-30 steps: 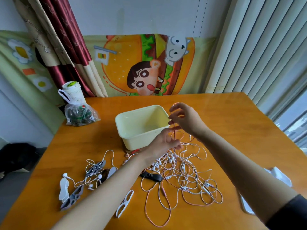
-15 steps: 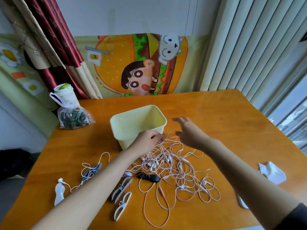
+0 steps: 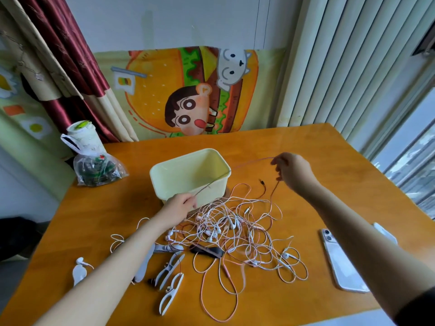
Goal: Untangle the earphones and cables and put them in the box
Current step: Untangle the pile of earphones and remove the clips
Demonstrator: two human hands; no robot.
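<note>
A pale yellow box stands open in the middle of the orange table. In front of it lies a tangle of white and pink earphone cables. My left hand pinches one pink cable at the box's near wall. The cable runs taut across the box's right corner to my right hand, which grips it to the right of the box, raised above the table. From that hand the cable drops back into the tangle. A dark plug end lies near the right hand.
Several white clips and a black clip lie near the front. A phone rests at the right. A plastic bag with a white cup sits at the back left. Curtains and a cartoon cloth hang behind the table.
My hands have drawn apart. The right hand moved right and up, the left stayed near the box's front, and the pink cable is now stretched between them.
</note>
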